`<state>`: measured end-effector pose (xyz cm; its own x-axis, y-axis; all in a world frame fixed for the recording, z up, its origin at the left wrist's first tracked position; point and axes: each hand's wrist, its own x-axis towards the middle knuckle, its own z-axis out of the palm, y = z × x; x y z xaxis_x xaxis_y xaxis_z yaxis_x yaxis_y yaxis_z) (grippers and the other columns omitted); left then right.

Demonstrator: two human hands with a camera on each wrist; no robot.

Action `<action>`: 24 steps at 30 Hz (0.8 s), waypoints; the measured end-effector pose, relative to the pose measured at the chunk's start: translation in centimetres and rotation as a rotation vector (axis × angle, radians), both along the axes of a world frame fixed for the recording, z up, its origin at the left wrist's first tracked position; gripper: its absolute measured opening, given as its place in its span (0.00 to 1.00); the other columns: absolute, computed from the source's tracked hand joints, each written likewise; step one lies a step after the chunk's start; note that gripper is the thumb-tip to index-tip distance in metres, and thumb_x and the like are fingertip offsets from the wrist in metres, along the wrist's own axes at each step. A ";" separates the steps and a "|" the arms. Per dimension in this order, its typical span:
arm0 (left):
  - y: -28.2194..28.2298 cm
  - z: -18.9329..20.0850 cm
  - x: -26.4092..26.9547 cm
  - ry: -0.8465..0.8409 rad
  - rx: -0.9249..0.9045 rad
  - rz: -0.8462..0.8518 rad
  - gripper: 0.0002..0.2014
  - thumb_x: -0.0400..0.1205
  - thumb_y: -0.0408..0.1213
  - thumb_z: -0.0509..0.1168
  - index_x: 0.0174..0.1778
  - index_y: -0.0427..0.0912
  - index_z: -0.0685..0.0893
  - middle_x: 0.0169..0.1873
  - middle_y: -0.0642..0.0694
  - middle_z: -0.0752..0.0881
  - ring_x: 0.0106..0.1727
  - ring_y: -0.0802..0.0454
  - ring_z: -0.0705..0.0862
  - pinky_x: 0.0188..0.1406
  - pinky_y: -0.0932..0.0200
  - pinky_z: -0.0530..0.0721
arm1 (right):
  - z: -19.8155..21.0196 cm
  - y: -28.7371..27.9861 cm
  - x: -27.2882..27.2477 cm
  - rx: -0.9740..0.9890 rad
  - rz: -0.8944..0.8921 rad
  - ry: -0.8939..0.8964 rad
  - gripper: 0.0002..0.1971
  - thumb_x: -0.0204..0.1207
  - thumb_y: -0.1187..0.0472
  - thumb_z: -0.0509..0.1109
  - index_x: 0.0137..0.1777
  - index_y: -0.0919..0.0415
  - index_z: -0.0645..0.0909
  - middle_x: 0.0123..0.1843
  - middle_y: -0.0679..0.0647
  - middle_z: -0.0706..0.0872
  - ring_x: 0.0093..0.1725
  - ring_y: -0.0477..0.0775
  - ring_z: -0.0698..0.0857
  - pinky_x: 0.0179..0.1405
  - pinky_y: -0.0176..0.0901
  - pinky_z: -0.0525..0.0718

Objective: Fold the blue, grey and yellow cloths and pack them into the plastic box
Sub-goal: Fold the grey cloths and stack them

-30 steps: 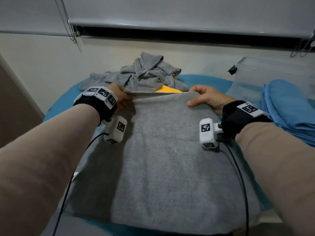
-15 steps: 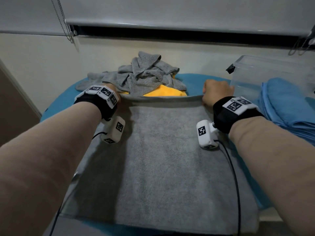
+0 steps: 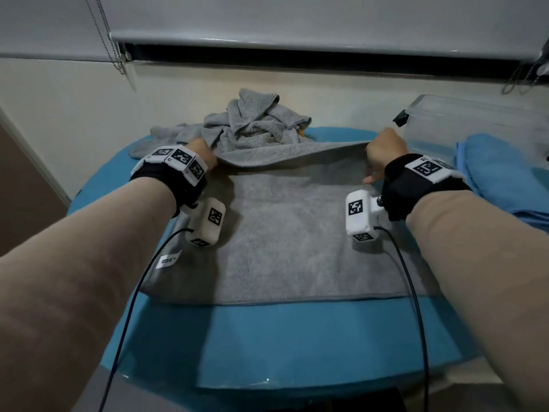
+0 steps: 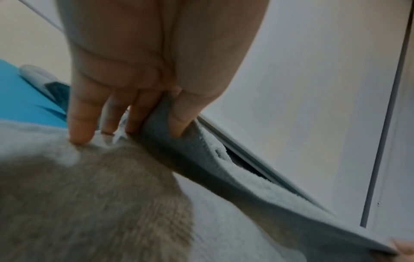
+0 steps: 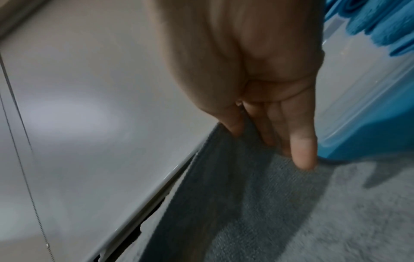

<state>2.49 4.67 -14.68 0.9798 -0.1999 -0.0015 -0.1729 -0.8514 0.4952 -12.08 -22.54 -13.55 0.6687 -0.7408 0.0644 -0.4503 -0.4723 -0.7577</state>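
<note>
head view: both hands (image 3: 205, 154) (image 3: 383, 150) pinch grey cloth's (image 3: 297, 233) far edge.

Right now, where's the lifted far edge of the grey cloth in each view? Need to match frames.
Head: the grey cloth's lifted edge spans upper middle, between left hand and right hand.
Left wrist: edge runs from the pinching fingers down to lower right.
Right wrist: edge drops from the fingers towards bottom centre.
Shared landmark: the blind's bottom rail.
</note>
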 end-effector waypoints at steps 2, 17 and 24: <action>0.7 0.2 -1.0 0.017 -0.060 -0.037 0.14 0.81 0.31 0.64 0.60 0.29 0.81 0.46 0.38 0.77 0.63 0.33 0.81 0.63 0.44 0.80 | 0.3 0.3 -1.1 0.019 0.029 0.002 0.05 0.81 0.66 0.58 0.54 0.58 0.69 0.54 0.61 0.76 0.57 0.66 0.84 0.54 0.60 0.87; 8.1 -0.9 -10.8 0.362 -1.414 0.183 0.02 0.81 0.25 0.63 0.47 0.33 0.80 0.43 0.39 0.83 0.48 0.43 0.85 0.37 0.54 0.89 | -1.2 6.5 -11.7 0.798 0.066 -0.661 0.09 0.81 0.66 0.64 0.40 0.56 0.73 0.42 0.52 0.78 0.46 0.56 0.83 0.42 0.53 0.88; 9.3 -3.5 -15.9 0.348 -1.452 0.267 0.15 0.81 0.16 0.53 0.51 0.39 0.78 0.46 0.38 0.79 0.41 0.46 0.81 0.25 0.58 0.87 | -5.8 9.1 -15.8 0.880 -0.096 -0.803 0.16 0.78 0.79 0.55 0.42 0.55 0.69 0.48 0.59 0.79 0.50 0.61 0.83 0.32 0.52 0.87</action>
